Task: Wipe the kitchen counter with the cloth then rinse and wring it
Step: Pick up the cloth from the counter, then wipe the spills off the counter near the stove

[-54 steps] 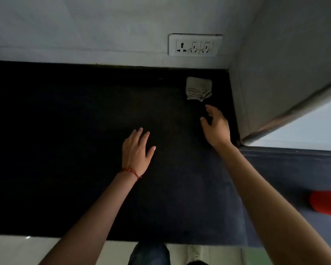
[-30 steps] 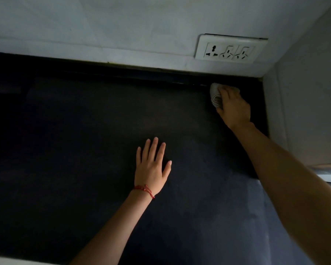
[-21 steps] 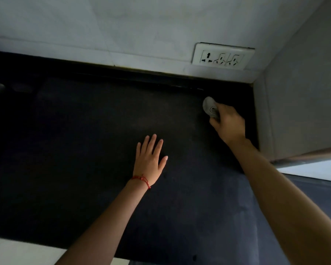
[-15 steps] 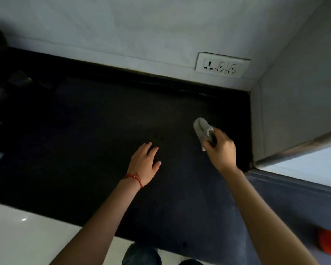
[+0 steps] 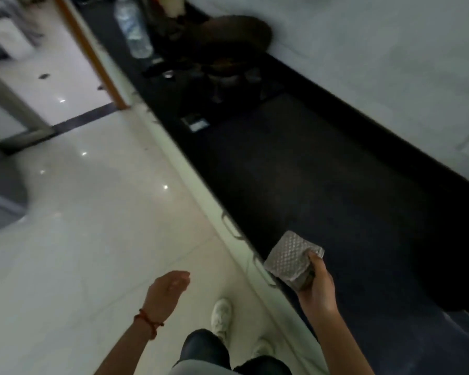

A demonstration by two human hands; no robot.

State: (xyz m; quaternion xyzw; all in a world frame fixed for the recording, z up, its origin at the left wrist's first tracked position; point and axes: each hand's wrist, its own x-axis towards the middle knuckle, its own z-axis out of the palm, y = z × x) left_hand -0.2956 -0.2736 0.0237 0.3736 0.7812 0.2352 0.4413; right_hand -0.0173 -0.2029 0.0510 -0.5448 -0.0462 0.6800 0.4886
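A folded grey waffle-textured cloth [image 5: 289, 259] is gripped in my right hand [image 5: 316, 286], held in the air over the front edge of the dark counter [image 5: 336, 185]. My left hand [image 5: 165, 290] hangs over the pale floor to the left of the counter, fingers loosely curled and holding nothing; a red thread circles its wrist. The counter runs diagonally from the lower right up toward the top of the view.
At the counter's far end stand a plastic water bottle [image 5: 132, 28], a dark pan [image 5: 236, 36] on a stove and small items. White wall [image 5: 377, 63] runs behind the counter. Glossy floor [image 5: 79, 226] fills the left; my shoe [image 5: 221, 316] is below.
My right hand took the cloth from the back corner and lifted it off the counter. My left hand left the countertop. The view swung left, showing the floor and the counter's far end.
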